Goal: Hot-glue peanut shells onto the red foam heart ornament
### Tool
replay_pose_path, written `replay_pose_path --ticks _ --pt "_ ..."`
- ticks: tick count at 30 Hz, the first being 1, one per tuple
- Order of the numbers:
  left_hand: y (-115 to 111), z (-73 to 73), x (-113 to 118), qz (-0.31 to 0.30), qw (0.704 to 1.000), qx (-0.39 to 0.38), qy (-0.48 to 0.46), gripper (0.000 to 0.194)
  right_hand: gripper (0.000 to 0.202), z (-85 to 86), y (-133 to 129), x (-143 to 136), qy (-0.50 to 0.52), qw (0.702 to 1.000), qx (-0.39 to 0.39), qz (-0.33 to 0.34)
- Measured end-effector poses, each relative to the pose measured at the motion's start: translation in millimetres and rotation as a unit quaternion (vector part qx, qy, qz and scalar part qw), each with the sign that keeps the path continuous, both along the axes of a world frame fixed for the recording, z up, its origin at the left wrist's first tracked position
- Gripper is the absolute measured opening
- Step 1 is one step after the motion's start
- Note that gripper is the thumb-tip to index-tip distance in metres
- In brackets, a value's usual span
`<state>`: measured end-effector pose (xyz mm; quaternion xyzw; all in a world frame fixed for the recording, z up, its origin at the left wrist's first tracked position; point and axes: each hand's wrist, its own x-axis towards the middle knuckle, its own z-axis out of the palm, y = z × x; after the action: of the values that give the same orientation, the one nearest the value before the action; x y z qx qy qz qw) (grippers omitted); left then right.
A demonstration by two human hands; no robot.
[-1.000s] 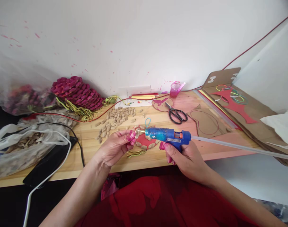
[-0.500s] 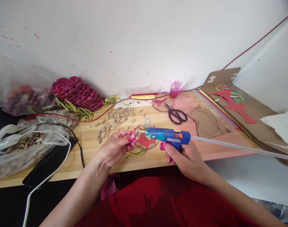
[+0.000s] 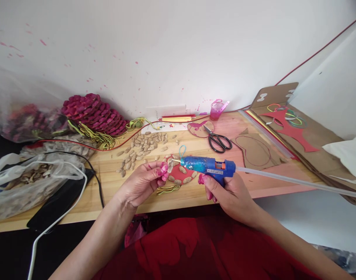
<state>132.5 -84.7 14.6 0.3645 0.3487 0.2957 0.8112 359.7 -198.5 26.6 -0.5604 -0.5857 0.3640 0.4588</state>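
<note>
My right hand [image 3: 227, 194] is wrapped round the handle of a blue hot glue gun [image 3: 201, 165]. A long clear glue stick [image 3: 283, 179] runs out of its back end to the right. The gun's metal nozzle points left at my left hand [image 3: 148, 177], whose pink-stained fingertips pinch a small beige nut shell [image 3: 170, 167]. The nozzle is at or very near this shell; contact cannot be made out. Below the gun lies a red piece [image 3: 178, 173] edged with shells, with a light blue loop [image 3: 182, 151] on top and a yellow-green tassel [image 3: 168, 189]. The gun partly covers it.
Loose shells [image 3: 148, 144] are scattered behind my left hand. Black-handled scissors [image 3: 220, 142] rest partly on a cardboard heart [image 3: 199, 129]. Pink shell-covered pieces [image 3: 93, 114], plastic bags [image 3: 34, 194] and cables lie left. A pink cup [image 3: 217, 111] and marked cardboard [image 3: 255, 151] stand right.
The glue gun's nozzle has dipped very slightly and a little more of the pinched shell shows. Otherwise both hands stay nearly still.
</note>
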Motion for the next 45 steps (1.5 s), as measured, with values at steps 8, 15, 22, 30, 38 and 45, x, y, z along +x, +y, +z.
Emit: replay_pose_path --ticks 8,15,22,30,38,45 --pt "0.4 -1.0 -2.2 0.003 1.000 0.001 -0.010 0.035 0.035 0.2 -1.3 0.7 0.006 1.000 -0.006 -0.004" --pt "-0.4 -2.4 -2.7 0.000 1.000 -0.001 -0.020 0.033 0.038 -1.1 -1.6 0.9 0.000 1.000 -0.013 0.003" --pt "0.0 -3.1 -2.6 -0.005 1.000 0.001 -0.026 0.030 0.038 -2.5 -1.9 1.7 -0.006 1.000 -0.014 0.000" --pt "1.2 -2.4 -2.8 -0.001 1.000 -0.002 -0.026 0.032 0.040 -2.4 0.1 1.7 -0.011 1.000 -0.017 0.004" --pt "-0.3 -1.0 -0.7 0.003 0.999 0.002 -0.045 0.038 0.035 0.4 -2.3 0.4 0.007 1.000 -0.020 0.011" --pt "-1.8 -2.5 2.5 0.031 0.998 -0.008 -0.061 0.040 0.029 6.3 -6.5 -3.4 -0.035 0.998 0.005 0.042"
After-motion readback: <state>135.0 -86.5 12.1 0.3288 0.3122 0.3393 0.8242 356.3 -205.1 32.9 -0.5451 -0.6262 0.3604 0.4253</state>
